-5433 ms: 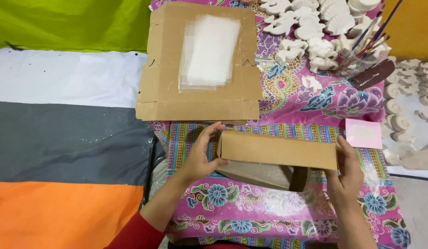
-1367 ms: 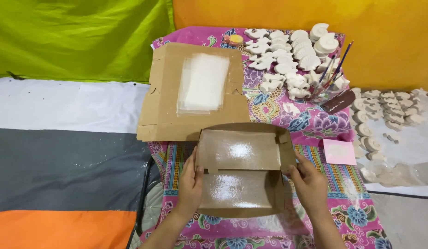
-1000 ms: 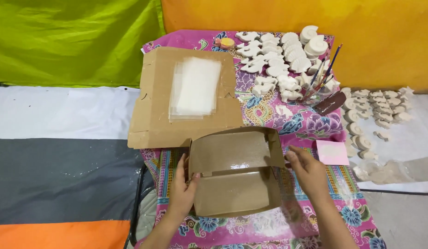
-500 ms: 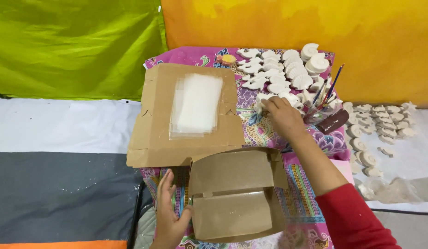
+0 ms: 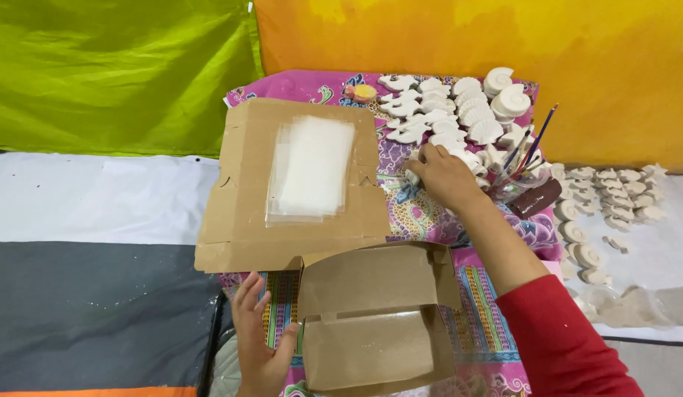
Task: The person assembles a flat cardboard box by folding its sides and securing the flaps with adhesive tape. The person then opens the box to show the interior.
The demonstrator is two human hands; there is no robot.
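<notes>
My right hand (image 5: 443, 176) covers whichever small white plaster figure (image 5: 413, 177) my fingers are on, so its shape stays hidden. The open brown cardboard box (image 5: 377, 323) and my left hand (image 5: 259, 345) run off the bottom edge. The far white plaster shapes (image 5: 613, 202) on the right are too small to tell apart.

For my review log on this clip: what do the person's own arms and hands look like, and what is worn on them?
Both hands are bare: no gloves, and no rings or watch that I can make out. The right hand leads to a bare forearm, with a plain red sleeve pushed up toward the elbow. The left hand shows only to about the wrist at the bottom edge of the picture, so its sleeve is out of view.
</notes>
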